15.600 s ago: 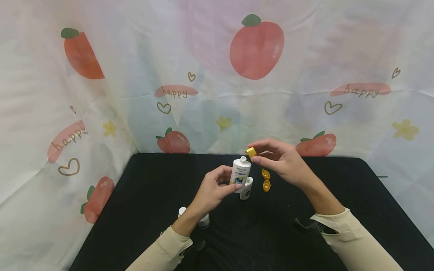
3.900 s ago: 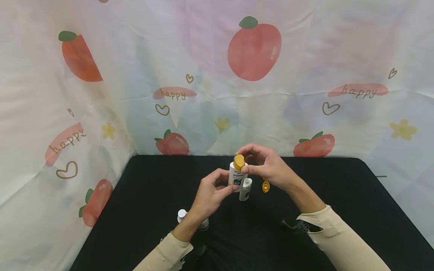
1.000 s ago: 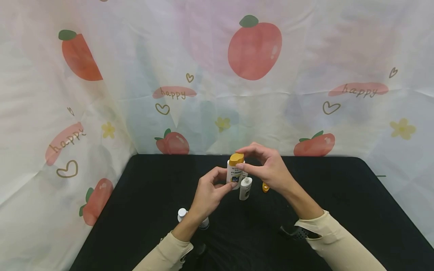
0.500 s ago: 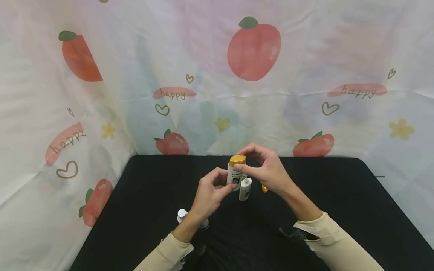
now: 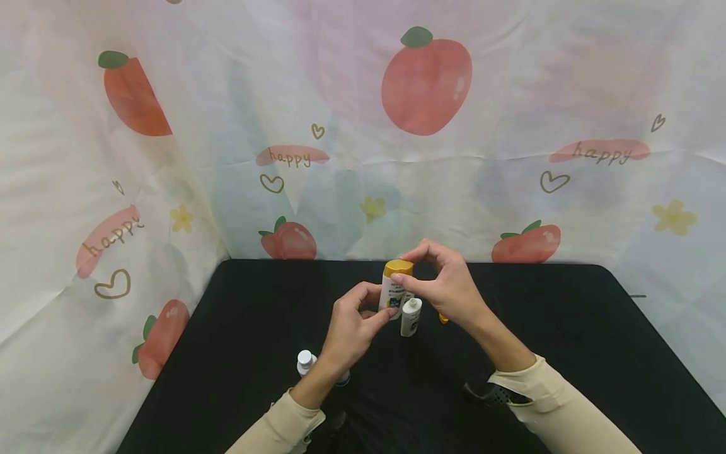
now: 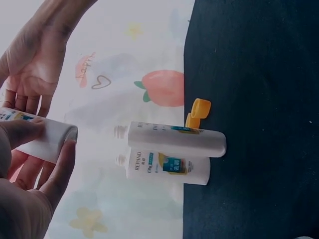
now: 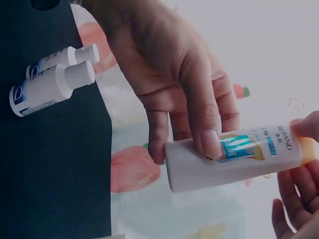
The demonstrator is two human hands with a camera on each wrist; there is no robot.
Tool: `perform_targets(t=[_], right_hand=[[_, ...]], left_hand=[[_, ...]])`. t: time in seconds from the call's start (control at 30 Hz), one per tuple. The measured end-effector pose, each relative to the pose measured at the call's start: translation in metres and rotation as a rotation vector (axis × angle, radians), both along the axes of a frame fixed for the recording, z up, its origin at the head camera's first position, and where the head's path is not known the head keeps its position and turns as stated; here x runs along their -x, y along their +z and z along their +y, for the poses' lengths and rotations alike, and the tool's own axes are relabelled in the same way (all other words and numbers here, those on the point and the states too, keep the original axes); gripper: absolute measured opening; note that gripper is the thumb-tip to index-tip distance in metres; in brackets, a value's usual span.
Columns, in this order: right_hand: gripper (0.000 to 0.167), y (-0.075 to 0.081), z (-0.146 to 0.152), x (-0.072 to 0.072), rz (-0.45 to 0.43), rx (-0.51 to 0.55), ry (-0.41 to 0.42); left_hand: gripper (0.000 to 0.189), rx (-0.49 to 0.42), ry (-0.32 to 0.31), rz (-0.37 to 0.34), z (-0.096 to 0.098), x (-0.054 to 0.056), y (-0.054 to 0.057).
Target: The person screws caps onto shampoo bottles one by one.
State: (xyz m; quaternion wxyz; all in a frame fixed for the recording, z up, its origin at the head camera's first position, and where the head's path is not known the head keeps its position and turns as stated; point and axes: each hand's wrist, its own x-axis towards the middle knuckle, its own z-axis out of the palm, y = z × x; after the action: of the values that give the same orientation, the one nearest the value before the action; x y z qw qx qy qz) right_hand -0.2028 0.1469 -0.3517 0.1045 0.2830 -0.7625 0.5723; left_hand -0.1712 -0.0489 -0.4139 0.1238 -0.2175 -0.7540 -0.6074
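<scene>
In the head view my left hand [image 5: 353, 321] grips the body of a white shampoo bottle [image 5: 387, 295], held upright above the table. My right hand [image 5: 450, 284] pinches the gold flip cap [image 5: 399, 267] seated on its top, thumb in front and fingers behind. The right wrist view shows the left thumb [image 7: 210, 144] across the bottle's label. Two similar bottles without caps, a front one [image 6: 174, 139] and another [image 6: 145, 169] beside it, stand close by in the left wrist view. Two gold caps [image 6: 201, 108] lie near them.
Two bottles with white caps, one nearer [image 7: 42, 94] and one behind [image 7: 52, 60], stand by the left forearm, which partly hides them in the head view. A black cloth [image 5: 544, 321] covers the table; a printed curtain [image 5: 340, 94] hangs behind and at the sides.
The gold cap was held off the bottle's neck at first, then tilted on top; now it sits level. Over the last second it has turned slightly under my right fingers.
</scene>
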Motion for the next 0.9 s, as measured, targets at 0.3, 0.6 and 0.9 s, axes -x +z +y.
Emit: perform_targets(t=[0.3, 0.6, 0.9], right_hand=[[0.026, 0.0014, 0.0008, -0.0016, -0.009, -0.043, 0.050], [0.022, -0.0002, -0.0020, -0.0024, 0.013, -0.033, -0.015], [0.026, 0.0005, 0.0008, -0.0023, -0.004, -0.088, 0.025]], left_hand=[[0.031, -0.036, -0.061, -0.069, -0.0056, 0.0016, 0.0012], [0.027, -0.029, -0.024, -0.025, -0.0032, 0.0007, -0.0007], [0.030, -0.043, -0.029, -0.070, -0.0044, 0.0013, -0.0013]])
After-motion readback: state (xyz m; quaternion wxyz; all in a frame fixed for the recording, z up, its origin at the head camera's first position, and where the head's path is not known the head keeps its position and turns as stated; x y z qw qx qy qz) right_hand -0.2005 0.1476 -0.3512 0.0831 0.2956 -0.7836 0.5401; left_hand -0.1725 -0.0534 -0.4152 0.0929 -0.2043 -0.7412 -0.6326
